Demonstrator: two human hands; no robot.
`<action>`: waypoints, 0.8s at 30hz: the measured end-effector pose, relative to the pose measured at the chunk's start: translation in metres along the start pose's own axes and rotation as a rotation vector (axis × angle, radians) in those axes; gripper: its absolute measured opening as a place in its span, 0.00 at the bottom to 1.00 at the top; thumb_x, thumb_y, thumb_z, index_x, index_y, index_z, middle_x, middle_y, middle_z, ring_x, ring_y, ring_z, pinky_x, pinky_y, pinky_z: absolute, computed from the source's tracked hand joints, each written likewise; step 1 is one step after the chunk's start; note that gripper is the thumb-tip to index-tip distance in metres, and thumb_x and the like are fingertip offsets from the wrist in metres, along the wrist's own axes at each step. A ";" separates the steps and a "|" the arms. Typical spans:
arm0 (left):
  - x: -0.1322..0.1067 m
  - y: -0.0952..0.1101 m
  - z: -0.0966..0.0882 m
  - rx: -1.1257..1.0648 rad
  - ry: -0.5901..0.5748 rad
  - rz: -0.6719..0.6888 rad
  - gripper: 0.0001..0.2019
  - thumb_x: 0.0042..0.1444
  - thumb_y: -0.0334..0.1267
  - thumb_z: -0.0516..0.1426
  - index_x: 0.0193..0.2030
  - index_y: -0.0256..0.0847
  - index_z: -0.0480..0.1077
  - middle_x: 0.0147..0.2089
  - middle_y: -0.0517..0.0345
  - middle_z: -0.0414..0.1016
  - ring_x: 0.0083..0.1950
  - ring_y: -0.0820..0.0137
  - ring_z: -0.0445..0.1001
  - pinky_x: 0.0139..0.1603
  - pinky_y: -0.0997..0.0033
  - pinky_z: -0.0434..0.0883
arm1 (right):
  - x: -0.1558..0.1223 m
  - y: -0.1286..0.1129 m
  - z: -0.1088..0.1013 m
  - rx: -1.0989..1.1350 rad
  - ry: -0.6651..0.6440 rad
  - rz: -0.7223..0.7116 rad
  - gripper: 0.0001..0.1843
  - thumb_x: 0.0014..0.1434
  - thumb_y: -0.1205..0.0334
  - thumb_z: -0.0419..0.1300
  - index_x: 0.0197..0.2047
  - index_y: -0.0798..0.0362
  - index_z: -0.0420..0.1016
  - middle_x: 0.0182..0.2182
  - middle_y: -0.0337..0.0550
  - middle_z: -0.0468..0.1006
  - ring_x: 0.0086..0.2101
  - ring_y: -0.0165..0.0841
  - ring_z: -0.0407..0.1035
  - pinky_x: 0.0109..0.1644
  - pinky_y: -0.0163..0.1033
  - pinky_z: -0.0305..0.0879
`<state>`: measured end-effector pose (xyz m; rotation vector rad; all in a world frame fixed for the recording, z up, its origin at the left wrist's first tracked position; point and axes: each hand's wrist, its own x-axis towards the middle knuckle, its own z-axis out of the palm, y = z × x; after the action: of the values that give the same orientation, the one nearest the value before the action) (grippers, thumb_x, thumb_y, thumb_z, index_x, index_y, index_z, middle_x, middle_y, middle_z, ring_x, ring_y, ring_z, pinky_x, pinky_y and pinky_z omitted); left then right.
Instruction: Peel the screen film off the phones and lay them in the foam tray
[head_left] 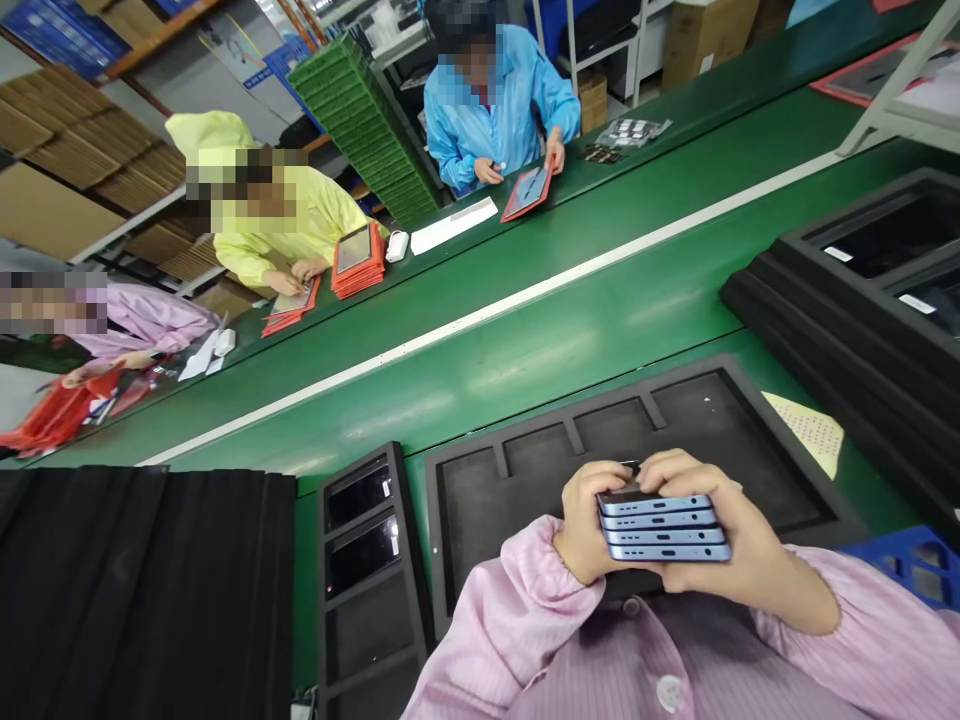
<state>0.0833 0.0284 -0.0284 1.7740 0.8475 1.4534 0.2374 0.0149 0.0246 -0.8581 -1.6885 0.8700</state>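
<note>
A stack of several blue smartphones (664, 530) is held close to my chest, their port edges facing me. My left hand (586, 520) is closed around the stack's left side, and my right hand (739, 530) grips its right side. Fingers of both hands rest over the dark top face of the uppermost phone. Under and beyond my hands lies a large black foam tray (517, 510) with shallow compartments. To its left, a narrower black foam tray (379, 630) holds two dark-screened phones with small white labels in its far compartments.
Stacked black foam trays stand at the left (142, 590) and right (847, 320). A yellow dotted sheet (810, 430) and a blue plastic crate (911, 565) are on the right. Across the green conveyor (525, 360), several people handle red-edged items; a red stack (358, 265) sits there.
</note>
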 end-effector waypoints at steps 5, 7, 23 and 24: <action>-0.002 0.003 0.006 0.028 0.089 0.091 0.11 0.56 0.46 0.55 0.40 0.44 0.62 0.34 0.59 0.71 0.36 0.69 0.76 0.36 0.67 0.75 | -0.005 -0.002 -0.001 0.014 -0.076 -0.073 0.18 0.59 0.50 0.59 0.49 0.47 0.60 0.38 0.45 0.70 0.40 0.37 0.68 0.43 0.43 0.70; -0.004 0.003 0.007 0.022 0.092 0.103 0.10 0.56 0.44 0.56 0.41 0.44 0.62 0.35 0.59 0.71 0.37 0.69 0.76 0.37 0.67 0.75 | -0.006 -0.003 -0.002 0.017 -0.101 -0.084 0.18 0.60 0.51 0.59 0.49 0.47 0.59 0.38 0.45 0.70 0.41 0.36 0.68 0.44 0.43 0.70; -0.009 0.002 0.005 -0.016 0.079 0.140 0.07 0.59 0.40 0.54 0.42 0.43 0.62 0.37 0.59 0.70 0.41 0.70 0.74 0.41 0.69 0.73 | -0.011 -0.004 -0.002 0.014 -0.143 -0.102 0.19 0.60 0.52 0.59 0.50 0.48 0.58 0.38 0.45 0.69 0.42 0.35 0.67 0.47 0.43 0.68; -0.010 0.001 0.005 -0.022 0.077 0.135 0.07 0.59 0.40 0.54 0.42 0.43 0.62 0.37 0.59 0.70 0.41 0.70 0.74 0.41 0.69 0.73 | -0.011 -0.004 -0.002 0.017 -0.143 -0.107 0.19 0.60 0.52 0.59 0.50 0.47 0.58 0.38 0.45 0.69 0.41 0.35 0.67 0.47 0.43 0.68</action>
<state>0.0868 0.0188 -0.0337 1.7978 0.7600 1.6209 0.2415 0.0036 0.0231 -0.7017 -1.8309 0.8885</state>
